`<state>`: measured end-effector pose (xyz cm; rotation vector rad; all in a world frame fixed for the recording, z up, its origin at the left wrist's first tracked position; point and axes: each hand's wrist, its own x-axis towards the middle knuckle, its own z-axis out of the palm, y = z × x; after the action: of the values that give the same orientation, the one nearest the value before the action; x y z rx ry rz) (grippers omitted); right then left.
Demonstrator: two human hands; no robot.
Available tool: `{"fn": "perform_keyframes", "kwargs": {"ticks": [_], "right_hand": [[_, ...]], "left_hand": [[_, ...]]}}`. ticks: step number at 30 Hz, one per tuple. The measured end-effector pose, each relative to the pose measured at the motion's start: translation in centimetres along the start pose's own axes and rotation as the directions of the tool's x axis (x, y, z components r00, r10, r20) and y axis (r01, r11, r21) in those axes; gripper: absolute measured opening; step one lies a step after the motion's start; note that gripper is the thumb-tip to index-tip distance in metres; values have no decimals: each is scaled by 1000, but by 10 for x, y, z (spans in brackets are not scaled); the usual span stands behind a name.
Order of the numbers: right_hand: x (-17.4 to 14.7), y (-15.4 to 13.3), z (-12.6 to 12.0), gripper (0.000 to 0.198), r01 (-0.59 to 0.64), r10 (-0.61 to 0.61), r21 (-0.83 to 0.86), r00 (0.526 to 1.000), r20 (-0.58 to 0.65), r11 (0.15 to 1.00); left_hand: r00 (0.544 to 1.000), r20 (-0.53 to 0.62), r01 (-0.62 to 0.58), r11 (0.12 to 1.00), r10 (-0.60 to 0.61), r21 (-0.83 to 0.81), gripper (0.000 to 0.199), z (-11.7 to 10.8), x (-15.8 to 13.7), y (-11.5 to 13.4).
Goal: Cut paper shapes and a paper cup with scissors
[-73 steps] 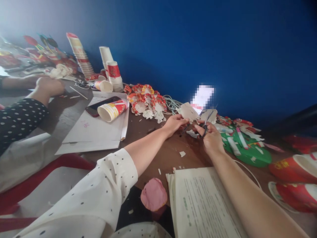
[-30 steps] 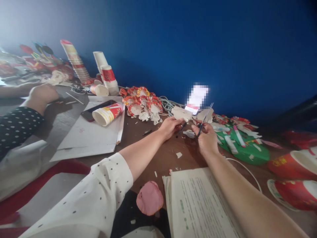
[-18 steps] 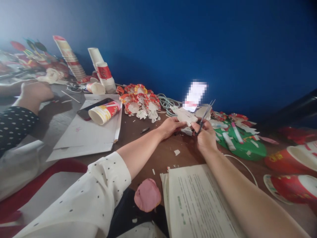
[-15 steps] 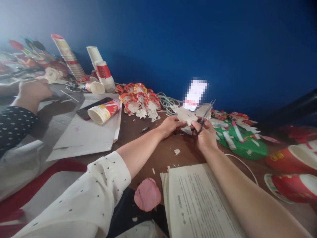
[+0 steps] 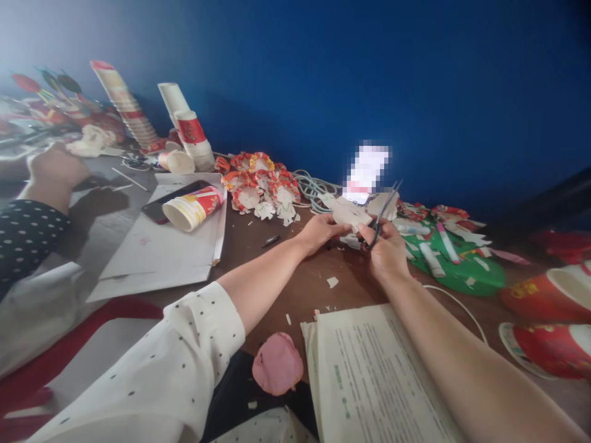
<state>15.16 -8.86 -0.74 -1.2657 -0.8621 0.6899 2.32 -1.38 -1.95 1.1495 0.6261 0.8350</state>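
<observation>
Above the brown table, my left hand (image 5: 321,234) pinches the near-left edge of a white cut paper piece (image 5: 348,211) with notched edges. My right hand (image 5: 388,249) is closed round black-handled scissors (image 5: 382,218), their blades pointing up and away, while its thumb and fingertip touch the paper's right edge. A lit phone (image 5: 367,169), its screen blurred out, stands just behind the paper. To the left lies a heap of red, yellow and white cut paper-cup pieces (image 5: 261,184).
Left are a paper cup (image 5: 194,209) on white sheets (image 5: 152,246), stacked cups (image 5: 132,111) and a co-worker's hand (image 5: 58,169). Right are a green disc (image 5: 478,274) with glue sticks and scraps, and red cups (image 5: 549,298). A printed booklet (image 5: 369,369) and pink round piece (image 5: 277,363) lie near me.
The view has shifted slightly. Both my hands keep their hold on the paper and scissors. The co-worker's hand at the left has moved a little to the left.
</observation>
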Motion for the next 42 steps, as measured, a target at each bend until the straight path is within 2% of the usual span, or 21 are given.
{"fn": "perform_keyframes", "kwargs": {"ticks": [6, 12, 19, 23, 29, 31, 33, 37, 42], "right_hand": [[-5, -3, 4, 40, 38, -38, -3, 999, -17, 999], [-7, -6, 6, 41, -19, 22, 48, 998, -64, 999], [-4, -2, 5, 42, -14, 15, 31, 999, -50, 999], [-7, -6, 6, 43, -23, 22, -22, 999, -32, 1000], [-10, -9, 2, 42, -83, 105, -158, 985, 138, 984], [-11, -10, 2, 42, -113, 157, -214, 966, 203, 970], [-12, -13, 2, 42, -170, 242, -256, 927, 286, 952], [-16, -21, 4, 44, -207, 307, -281, 872, 382, 937], [-16, -23, 5, 46, -188, 302, -301, 865, 400, 935]], "left_hand": [[999, 30, 30, 999, -31, 28, 31, 4, -5, 2], [999, 12, 52, 999, -52, 17, 18, 6, -9, 5], [998, 25, 57, 998, -56, -12, 24, 5, -8, 7], [997, 13, 76, 995, -76, -71, 21, 5, -9, 8], [989, -143, -7, 965, -31, -261, 22, -4, -3, 15], [984, -175, -26, 949, -31, -314, 21, -7, -1, 19], [976, -212, -31, 937, -46, -348, 19, -9, 0, 22], [979, -200, -52, 936, -20, -347, 17, -10, 0, 23], [991, -136, -23, 971, -10, -236, 20, -8, 1, 16]]}}
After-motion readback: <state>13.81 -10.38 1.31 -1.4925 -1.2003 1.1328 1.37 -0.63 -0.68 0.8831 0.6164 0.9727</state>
